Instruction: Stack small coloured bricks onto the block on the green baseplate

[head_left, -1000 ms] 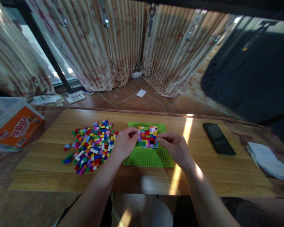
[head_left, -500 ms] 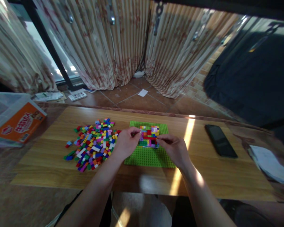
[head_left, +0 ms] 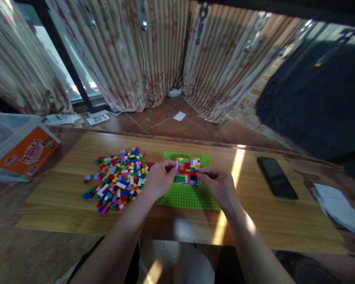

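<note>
A green studded baseplate (head_left: 186, 195) lies on the wooden table (head_left: 284, 221) in front of me. A patch of mixed-colour small bricks (head_left: 188, 170) is built on its far half. My left hand (head_left: 159, 179) rests at the patch's left edge, fingertips pinched together on something I cannot make out. My right hand (head_left: 219, 185) sits at the patch's right edge, fingers curled and pinching at the bricks there. Left of the baseplate spreads a pile of loose coloured bricks (head_left: 118, 179).
A black phone (head_left: 276, 177) lies on the table to the right, with white papers (head_left: 337, 205) further right. A clear bin with an orange box (head_left: 25, 152) stands at the far left. Curtains and tiled floor lie beyond the table.
Both hands stay at the sides of the brick patch, shifting only slightly. The view has drifted a little.
</note>
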{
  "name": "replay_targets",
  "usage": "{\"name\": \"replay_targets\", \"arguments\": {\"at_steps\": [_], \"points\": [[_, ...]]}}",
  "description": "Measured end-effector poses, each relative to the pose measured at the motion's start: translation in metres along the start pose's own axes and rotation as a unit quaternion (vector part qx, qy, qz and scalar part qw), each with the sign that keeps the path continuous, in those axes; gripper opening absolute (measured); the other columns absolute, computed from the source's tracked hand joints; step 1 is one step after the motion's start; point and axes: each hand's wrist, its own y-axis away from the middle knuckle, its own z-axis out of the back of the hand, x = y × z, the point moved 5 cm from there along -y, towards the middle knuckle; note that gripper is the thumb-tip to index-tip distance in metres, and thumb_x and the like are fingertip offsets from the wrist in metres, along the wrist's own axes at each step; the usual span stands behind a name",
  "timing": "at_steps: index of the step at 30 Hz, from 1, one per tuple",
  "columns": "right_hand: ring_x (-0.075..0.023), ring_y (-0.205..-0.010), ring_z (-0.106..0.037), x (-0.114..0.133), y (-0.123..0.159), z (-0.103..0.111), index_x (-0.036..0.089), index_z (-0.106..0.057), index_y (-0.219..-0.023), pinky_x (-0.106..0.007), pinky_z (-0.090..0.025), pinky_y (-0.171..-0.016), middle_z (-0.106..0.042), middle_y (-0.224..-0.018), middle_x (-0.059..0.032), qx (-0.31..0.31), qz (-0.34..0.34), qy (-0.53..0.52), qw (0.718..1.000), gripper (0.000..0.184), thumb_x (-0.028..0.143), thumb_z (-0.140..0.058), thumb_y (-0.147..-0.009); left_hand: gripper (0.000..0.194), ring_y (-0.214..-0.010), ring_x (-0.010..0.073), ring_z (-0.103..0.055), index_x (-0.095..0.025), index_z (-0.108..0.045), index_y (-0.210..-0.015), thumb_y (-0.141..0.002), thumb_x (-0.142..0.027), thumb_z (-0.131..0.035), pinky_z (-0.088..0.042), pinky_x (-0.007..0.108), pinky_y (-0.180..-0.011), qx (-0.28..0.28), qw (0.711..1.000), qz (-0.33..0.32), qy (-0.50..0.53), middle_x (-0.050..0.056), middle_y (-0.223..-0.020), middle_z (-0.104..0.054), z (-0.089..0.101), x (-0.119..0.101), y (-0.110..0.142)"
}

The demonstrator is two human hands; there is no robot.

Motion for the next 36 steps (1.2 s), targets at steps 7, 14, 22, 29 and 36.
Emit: {"name": "replay_targets", "arguments": {"at_steps": [7, 14, 22, 29, 36], "points": [[-0.0175, -0.069, -0.069, -0.0024, -0.0016, -0.0009, 0.021, -0.076, -0.076, -0.031, -0.054, -0.067, -0.076, -0.075, -0.0028, -0.004, -0.017, -0.017, 1.000, 0.013, 0.030, -0.073, -0.066, 0.016, -0.079, 0.0187, -0.069, -0.016, -0.071, -0.088, -0.079, -0.018, -0.059, -0.053, 0.030, -0.078, 0.003, 1.000, 0.009, 0.006, 0.006, -0.085, -0.075, -0.0011, -0.0012, 0.0009], [-0.0159, -0.064, -0.066, -0.0048, -0.0030, -0.0028, 0.019, -0.074, -0.072, -0.030, -0.053, -0.062, -0.074, -0.070, -0.0026, -0.003, -0.041, -0.075, 0.996, 0.017, 0.029, -0.077, -0.059, 0.015, -0.078, 0.0183, -0.068, -0.015, -0.071, -0.088, -0.079, -0.016, -0.059, -0.052, 0.030, -0.076, 0.002, 1.000, 0.012, 0.018, 0.006, -0.085, -0.075, -0.0017, -0.0004, 0.0019], [-0.0151, -0.061, -0.066, -0.0032, -0.0047, -0.0014, 0.019, -0.074, -0.072, -0.030, -0.052, -0.059, -0.074, -0.070, -0.0028, 0.001, -0.058, -0.058, 0.997, 0.018, 0.031, -0.077, -0.059, 0.016, -0.078, 0.0180, -0.068, -0.016, -0.071, -0.089, -0.078, -0.015, -0.059, -0.052, 0.029, -0.074, 0.004, 1.000, 0.019, 0.022, 0.006, -0.085, -0.075, -0.0021, -0.0018, 0.0023], [-0.0149, -0.058, -0.064, -0.0021, -0.0039, -0.0034, 0.018, -0.072, -0.073, -0.029, -0.050, -0.056, -0.073, -0.066, -0.0024, -0.006, -0.062, -0.077, 0.995, 0.020, 0.030, -0.077, -0.058, 0.016, -0.076, 0.0177, -0.068, -0.017, -0.071, -0.089, -0.078, -0.014, -0.059, -0.052, 0.029, -0.072, 0.002, 1.000, 0.013, 0.016, 0.005, -0.083, -0.074, -0.0024, -0.0035, 0.0037], [-0.0126, -0.053, -0.058, -0.0013, -0.0032, -0.0046, 0.018, -0.070, -0.074, -0.027, -0.045, -0.051, -0.068, -0.061, 0.0002, -0.028, -0.090, -0.103, 0.990, 0.022, 0.025, -0.077, -0.054, 0.016, -0.076, 0.0177, -0.068, -0.016, -0.070, -0.087, -0.075, -0.010, -0.061, -0.053, 0.029, -0.073, -0.011, 1.000, 0.019, 0.020, 0.006, -0.081, -0.074, -0.0038, -0.0032, 0.0038]]}}
